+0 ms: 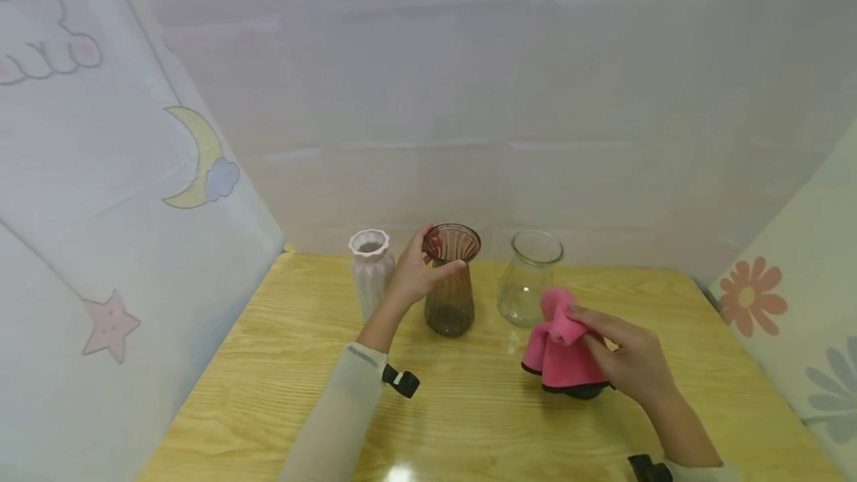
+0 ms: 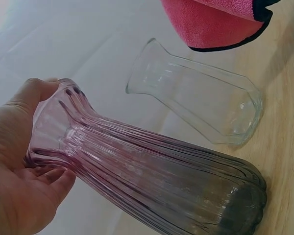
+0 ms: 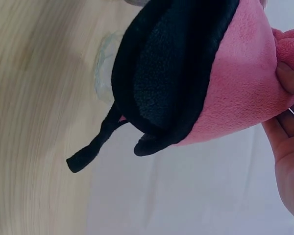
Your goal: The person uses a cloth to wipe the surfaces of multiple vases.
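My left hand (image 1: pixel 413 274) grips a ribbed glass vase (image 1: pixel 450 305) by its flared rim, thumb on one side and fingers on the other. The vase fades from pinkish purple at the top to smoky grey at the base, and its mouth faces up. In the left wrist view the thumb and curled fingertips show around the rim of the vase (image 2: pixel 152 166). My right hand (image 1: pixel 632 359) pinches a pink cloth (image 1: pixel 569 363) with black edging, which hangs down in front of a clear glass vase (image 1: pixel 522 292). The right wrist view shows the cloth's dark underside and a black loop (image 3: pixel 90 149).
Left of the purple vase stands a white fluted vase (image 1: pixel 371 277) with a scalloped rim, partly behind my left hand. All this is on a yellow wood-grain table (image 1: pixel 268 393). A pale sheet (image 1: pixel 415 95) hangs behind it, with printed sheets on both sides.
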{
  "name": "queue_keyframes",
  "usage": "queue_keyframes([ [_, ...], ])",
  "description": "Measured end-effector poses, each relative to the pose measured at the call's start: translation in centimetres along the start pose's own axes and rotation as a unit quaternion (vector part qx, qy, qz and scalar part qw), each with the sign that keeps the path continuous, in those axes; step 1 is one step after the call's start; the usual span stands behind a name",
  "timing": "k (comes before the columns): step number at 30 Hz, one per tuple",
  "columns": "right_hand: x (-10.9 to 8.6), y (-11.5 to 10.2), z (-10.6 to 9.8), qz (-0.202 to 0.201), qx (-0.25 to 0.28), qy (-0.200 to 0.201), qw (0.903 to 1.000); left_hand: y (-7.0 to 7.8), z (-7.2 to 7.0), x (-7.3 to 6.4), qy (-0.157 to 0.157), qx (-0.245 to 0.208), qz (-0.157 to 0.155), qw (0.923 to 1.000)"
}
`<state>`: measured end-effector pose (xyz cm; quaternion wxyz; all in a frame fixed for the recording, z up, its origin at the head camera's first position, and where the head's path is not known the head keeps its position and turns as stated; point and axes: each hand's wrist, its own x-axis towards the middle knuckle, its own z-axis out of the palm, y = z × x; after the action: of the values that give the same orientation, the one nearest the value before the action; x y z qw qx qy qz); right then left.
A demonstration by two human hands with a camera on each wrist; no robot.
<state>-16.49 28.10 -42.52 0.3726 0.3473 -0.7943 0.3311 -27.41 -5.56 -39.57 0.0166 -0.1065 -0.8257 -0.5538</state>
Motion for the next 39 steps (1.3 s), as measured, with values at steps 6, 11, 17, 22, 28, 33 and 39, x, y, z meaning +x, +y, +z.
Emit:
queue_keyframes([
  [6, 0.0, 0.4, -0.8, 0.001, -0.024, 0.006, 0.9997, 0.6, -0.3, -0.1, -0.006, 0.021, 0.007, 0.9997],
  [11, -0.2, 0.8, -1.3, 0.007, -0.037, 0.013, 0.9992, 1.1, -0.4, -0.3, -0.001, 0.052, 0.025, 0.9984],
  [17, -0.5, 1.3, -1.5, 0.006, -0.04, 0.02, 0.999, 2.3, -0.5, -0.8, 0.01, 0.075, 0.051, 0.9958],
  [22, -0.5, 1.7, -1.8, -0.001, -0.046, 0.029, 0.9985, 3.9, -0.4, -1.1, 0.015, 0.062, 0.077, 0.995],
  [28, -0.2, 2.3, -2.3, -0.018, -0.045, 0.051, 0.9976, 6.2, 0.4, -1.3, 0.001, 0.045, 0.113, 0.9926],
  [33, 0.1, 2.9, -2.6, -0.02, -0.057, 0.059, 0.9964, 7.7, 1.8, -1.2, -0.02, 0.059, 0.137, 0.9887],
  [39, 0.2, 3.6, -2.5, -0.025, -0.076, 0.059, 0.995, 8.8, 3.8, -0.6, -0.032, 0.063, 0.152, 0.9858],
])
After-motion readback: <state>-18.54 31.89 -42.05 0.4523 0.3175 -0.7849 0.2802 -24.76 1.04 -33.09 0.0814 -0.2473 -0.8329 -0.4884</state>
